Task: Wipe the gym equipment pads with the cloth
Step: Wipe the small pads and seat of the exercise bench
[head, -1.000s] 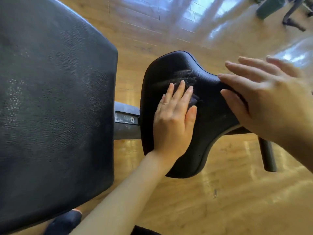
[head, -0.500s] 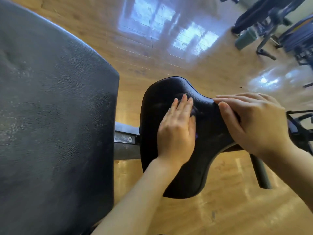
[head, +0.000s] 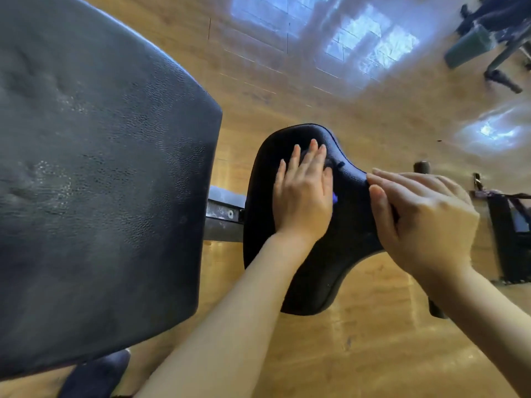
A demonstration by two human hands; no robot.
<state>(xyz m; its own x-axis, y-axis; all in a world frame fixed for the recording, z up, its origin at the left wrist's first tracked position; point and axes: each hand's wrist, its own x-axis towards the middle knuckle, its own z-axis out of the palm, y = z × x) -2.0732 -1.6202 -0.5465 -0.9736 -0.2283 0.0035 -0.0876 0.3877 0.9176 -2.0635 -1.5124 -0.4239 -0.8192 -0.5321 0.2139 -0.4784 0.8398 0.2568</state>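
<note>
A person's left hand [head: 301, 193] presses flat, fingers straight and close together, on a dark cloth [head: 330, 168] atop the black seat pad [head: 353, 225] at frame centre. The right hand [head: 422, 222] grips the pad's right edge, fingers curled together. The large back pad [head: 94, 168] fills the left above the wooden floor [head: 359, 340].

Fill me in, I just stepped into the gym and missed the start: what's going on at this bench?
A person is wiping the small black seat pad. The left hand lies flat on top of it, pressing down a dark cloth, of which only the edges peek out past the fingers. The right hand grips the pad's right edge. The large back pad sits to the left, showing pale speckles.
</note>
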